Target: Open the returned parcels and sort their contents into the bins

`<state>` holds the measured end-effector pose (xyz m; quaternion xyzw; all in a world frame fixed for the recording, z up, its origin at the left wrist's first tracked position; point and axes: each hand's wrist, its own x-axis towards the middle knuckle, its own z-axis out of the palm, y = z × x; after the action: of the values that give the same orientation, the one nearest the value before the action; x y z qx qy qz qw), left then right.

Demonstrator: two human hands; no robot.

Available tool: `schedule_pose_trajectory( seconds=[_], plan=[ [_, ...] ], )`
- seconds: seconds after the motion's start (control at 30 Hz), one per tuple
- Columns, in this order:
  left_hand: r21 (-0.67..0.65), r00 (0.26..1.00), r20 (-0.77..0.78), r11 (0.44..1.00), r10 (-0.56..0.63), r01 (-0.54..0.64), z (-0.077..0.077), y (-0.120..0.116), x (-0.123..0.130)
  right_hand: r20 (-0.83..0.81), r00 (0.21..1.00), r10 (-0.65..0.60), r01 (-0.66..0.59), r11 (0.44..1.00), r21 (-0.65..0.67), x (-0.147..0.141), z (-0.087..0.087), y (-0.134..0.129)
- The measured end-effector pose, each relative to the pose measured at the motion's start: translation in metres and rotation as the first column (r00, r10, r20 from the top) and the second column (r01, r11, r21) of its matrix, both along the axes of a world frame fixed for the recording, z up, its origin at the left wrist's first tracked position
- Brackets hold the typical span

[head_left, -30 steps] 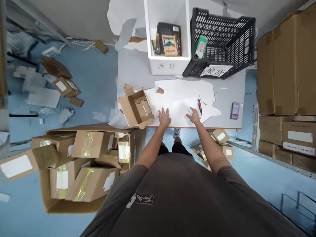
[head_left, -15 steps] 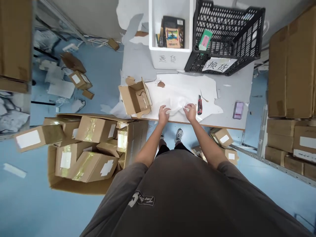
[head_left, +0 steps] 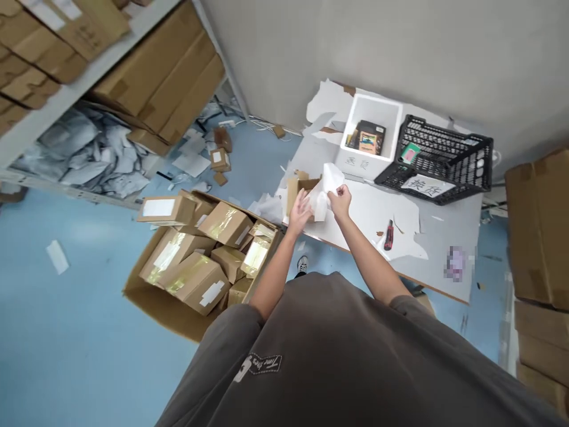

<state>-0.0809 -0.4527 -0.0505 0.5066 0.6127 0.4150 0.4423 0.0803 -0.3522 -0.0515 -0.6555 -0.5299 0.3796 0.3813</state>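
Note:
A crumpled white sheet [head_left: 331,179] is raised over the table beside the small open cardboard box [head_left: 293,190]. My right hand [head_left: 340,201] pinches its right side. My left hand [head_left: 300,212] has its fingers spread at the sheet's left side, in front of the small box, and grips nothing. Part of the box is hidden behind the sheet and my left hand. To the right, a red and black cutter [head_left: 389,235] lies on white paper [head_left: 404,214].
Behind stand a white bin [head_left: 367,164] with books and a black crate [head_left: 448,160]. A large carton [head_left: 164,323] full of taped boxes is at the table's left. Shelves [head_left: 89,65] rise at the far left, and brown cartons [head_left: 537,225] at the right.
The view has swung left. My hands have lifted the white sheet from the paper and brought it left beside the small box. My left hand's fingers have opened.

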Motion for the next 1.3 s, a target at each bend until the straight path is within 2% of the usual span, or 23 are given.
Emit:
schedule_pose_trajectory(
  seconds=[0.07,0.13,0.23,0.3,0.37,0.43,0.5,0.6,0.67,0.73,0.83,0.93,1.03,1.13,1.2,1.3],
  plan=[
    [-0.008,0.990,-0.087,0.993,0.113,-0.114,-0.003,-0.011,-0.040,0.207,0.968,0.141,-0.144,0.990,0.000,-0.033,-0.008,0.015],
    [-0.019,0.975,-0.188,0.992,0.121,-0.127,-0.011,-0.019,-0.068,0.389,0.865,0.316,-0.305,0.948,-0.091,-0.061,-0.021,0.024],
    [-0.064,0.926,-0.374,0.998,-0.043,0.021,-0.026,-0.018,-0.082,0.534,0.649,0.543,-0.442,0.839,-0.316,-0.083,-0.037,0.024],
    [-0.134,0.853,-0.479,0.978,-0.206,0.161,-0.036,-0.008,-0.076,0.556,0.571,0.604,-0.476,0.795,-0.376,-0.082,-0.041,0.017],
    [-0.207,0.766,-0.557,0.947,-0.321,0.247,-0.044,0.005,-0.066,0.586,0.566,0.579,-0.495,0.808,-0.319,-0.071,-0.039,0.006],
    [-0.258,0.697,-0.614,0.929,-0.370,0.266,-0.053,0.016,-0.057,0.641,0.566,0.519,-0.505,0.832,-0.227,-0.056,-0.035,-0.009],
    [-0.307,0.658,-0.638,0.916,-0.400,0.258,-0.063,0.024,-0.050,0.685,0.527,0.502,-0.508,0.833,-0.220,-0.041,-0.034,-0.024],
    [-0.366,0.629,-0.638,0.894,-0.444,0.259,-0.078,0.031,-0.047,0.652,0.453,0.608,-0.444,0.788,-0.427,-0.024,-0.043,-0.039],
    [-0.353,0.619,-0.637,0.888,-0.460,0.296,-0.086,0.031,-0.047,0.589,0.449,0.672,-0.364,0.739,-0.566,-0.016,-0.054,-0.044],
    [-0.320,0.622,-0.621,0.879,-0.476,0.353,-0.091,0.028,-0.048,0.557,0.475,0.682,-0.324,0.723,-0.610,-0.010,-0.065,-0.048],
    [-0.300,0.638,-0.590,0.868,-0.495,0.396,-0.089,0.020,-0.048,0.585,0.530,0.614,-0.345,0.787,-0.512,-0.006,-0.075,-0.058],
    [-0.277,0.641,-0.598,0.874,-0.482,0.399,-0.073,0.012,-0.042,0.616,0.581,0.531,-0.325,0.846,-0.423,0.002,-0.069,-0.071],
    [-0.220,0.628,-0.613,0.867,-0.479,0.447,-0.048,0.011,-0.021,0.608,0.652,0.453,-0.267,0.887,-0.376,0.030,-0.053,-0.087],
    [-0.143,0.596,-0.622,0.822,-0.508,0.551,-0.025,0.013,0.027,0.600,0.734,0.319,-0.173,0.941,-0.290,0.087,-0.036,-0.110],
    [-0.085,0.564,-0.632,0.771,-0.531,0.632,-0.013,0.014,0.079,0.599,0.775,0.202,-0.085,0.972,-0.218,0.142,-0.027,-0.132],
    [-0.003,0.510,-0.618,0.650,-0.598,0.760,-0.001,0.006,0.189,0.590,0.808,0.010,0.086,0.987,-0.134,0.247,-0.017,-0.183]
  ],
)
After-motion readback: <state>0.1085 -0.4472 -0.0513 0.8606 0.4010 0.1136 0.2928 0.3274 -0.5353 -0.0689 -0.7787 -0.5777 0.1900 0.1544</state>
